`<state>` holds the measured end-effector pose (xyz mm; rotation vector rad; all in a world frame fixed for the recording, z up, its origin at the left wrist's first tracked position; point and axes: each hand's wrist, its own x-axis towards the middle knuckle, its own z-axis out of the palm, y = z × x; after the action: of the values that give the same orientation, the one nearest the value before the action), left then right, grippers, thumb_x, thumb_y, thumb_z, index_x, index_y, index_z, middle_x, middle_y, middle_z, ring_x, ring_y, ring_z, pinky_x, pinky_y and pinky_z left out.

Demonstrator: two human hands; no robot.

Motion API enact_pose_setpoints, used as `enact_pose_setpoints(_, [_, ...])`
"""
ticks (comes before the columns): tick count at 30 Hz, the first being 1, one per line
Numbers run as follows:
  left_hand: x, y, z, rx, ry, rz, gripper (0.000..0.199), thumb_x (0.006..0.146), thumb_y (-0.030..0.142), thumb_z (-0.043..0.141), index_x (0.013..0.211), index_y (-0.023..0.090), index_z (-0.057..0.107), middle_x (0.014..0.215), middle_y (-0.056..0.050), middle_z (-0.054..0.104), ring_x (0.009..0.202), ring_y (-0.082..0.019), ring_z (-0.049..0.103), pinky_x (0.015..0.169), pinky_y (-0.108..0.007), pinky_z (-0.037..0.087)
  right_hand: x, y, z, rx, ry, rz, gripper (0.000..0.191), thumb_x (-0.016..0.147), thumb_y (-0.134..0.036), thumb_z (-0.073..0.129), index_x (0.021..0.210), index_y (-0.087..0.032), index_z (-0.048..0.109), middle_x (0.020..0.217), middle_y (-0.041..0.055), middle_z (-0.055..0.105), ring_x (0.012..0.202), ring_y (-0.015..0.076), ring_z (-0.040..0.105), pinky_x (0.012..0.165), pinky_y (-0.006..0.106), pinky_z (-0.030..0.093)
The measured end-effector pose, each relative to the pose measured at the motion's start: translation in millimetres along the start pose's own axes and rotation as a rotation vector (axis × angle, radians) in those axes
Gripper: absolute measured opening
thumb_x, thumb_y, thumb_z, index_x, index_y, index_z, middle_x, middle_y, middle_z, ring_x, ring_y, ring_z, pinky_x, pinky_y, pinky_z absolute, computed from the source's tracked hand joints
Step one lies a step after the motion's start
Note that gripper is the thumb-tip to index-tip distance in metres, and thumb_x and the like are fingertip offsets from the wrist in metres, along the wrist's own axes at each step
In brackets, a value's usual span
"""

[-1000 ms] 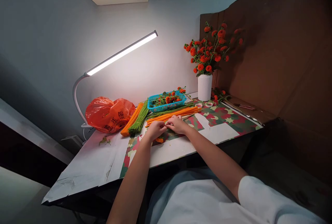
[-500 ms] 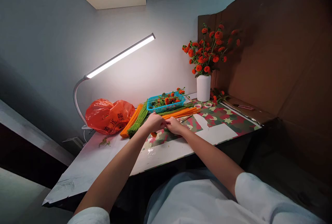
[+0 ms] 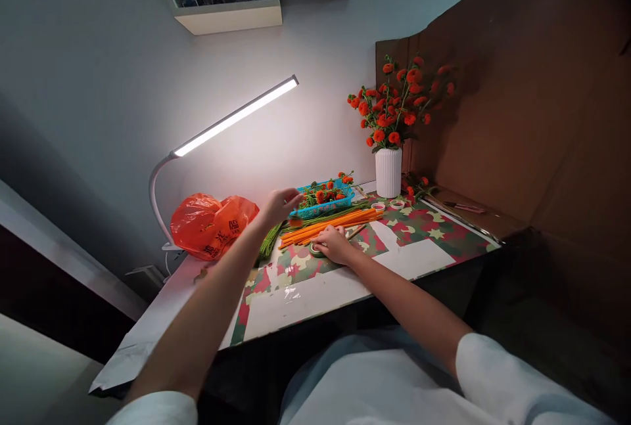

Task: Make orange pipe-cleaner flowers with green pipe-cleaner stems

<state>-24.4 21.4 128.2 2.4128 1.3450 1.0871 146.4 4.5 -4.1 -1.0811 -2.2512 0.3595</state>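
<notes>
1. Two hands: the left hand (image 3: 282, 206), fingers bent, above one orange flower (image 3: 296, 222) near the basket (blur hides whether it pinches the stem); the right hand (image 3: 335, 245), fingers curled, partly covers one green tape roll (image 3: 316, 251), grip unclear.
2. One blue basket (image 3: 325, 207), left end hidden; its flowers overlap uncountably.
3. One white vase (image 3: 388, 174).

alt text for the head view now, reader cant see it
A person's left hand hovers near a blue basket of orange flowers; the right hand is by a small green roll on a table, near orange strips. Also in view are a lit lamp and a white vase of orange blooms.
</notes>
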Motion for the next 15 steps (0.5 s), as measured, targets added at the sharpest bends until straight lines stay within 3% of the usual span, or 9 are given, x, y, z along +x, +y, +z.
enact_pose_setpoints(3, [-9.5, 1.4, 32.6, -0.413, 0.168, -0.099, 0.037, 0.077, 0.052, 0.054, 0.076, 0.015, 0.061, 0.064, -0.001, 0.060, 0.052, -0.009, 0.046, 0.050, -0.022, 0.034, -1.8, 1.7, 1.4, -0.028, -0.012, -0.011, 0.034, 0.086, -0.023, 0.059, 0.120, -0.024, 0.062, 0.085, 0.0055, 0.067, 0.095, 0.0224, 0.048, 0.084, 0.038, 0.025])
enact_pose_setpoints(7, [-28.6, -9.1, 64.2, -0.649, 0.228, -0.230, 0.038, 0.073, 0.052, 0.060, 0.077, 0.014, 0.062, 0.062, 0.001, 0.058, 0.045, -0.005, 0.038, 0.043, -0.020, 0.030, -0.6, 3.8, 0.1, 0.017, 0.087, -0.016, 0.025, 0.087, -0.028, 0.057, 0.109, -0.025, 0.067, 0.108, 0.0079, 0.063, 0.104, 0.0244, 0.048, 0.087, 0.040, 0.031])
enact_pose_setpoints(11, [-47.8, -19.7, 75.7, -0.763, 0.312, -0.263, 0.033, 0.070, 0.046, 0.066, 0.073, 0.014, 0.064, 0.060, 0.001, 0.060, 0.045, -0.006, 0.045, 0.045, -0.020, 0.037, 2.8, 5.5, -2.2, 0.416, 0.303, 0.038, 0.028, 0.092, -0.027, 0.044, 0.103, -0.020, 0.069, 0.102, 0.0077, 0.066, 0.098, 0.0204, 0.057, 0.085, 0.034, 0.041])
enact_pose_setpoints(15, [-58.5, -25.6, 85.9, -0.874, 0.392, -0.310, 0.028, 0.066, 0.042, 0.069, 0.070, 0.014, 0.065, 0.060, 0.001, 0.061, 0.047, -0.007, 0.050, 0.049, -0.021, 0.041, 2.8, 3.4, 0.0, 0.682, 0.207, 0.068, 0.028, 0.087, -0.032, 0.050, 0.101, -0.017, 0.069, 0.092, 0.0070, 0.069, 0.085, 0.0196, 0.063, 0.075, 0.030, 0.047])
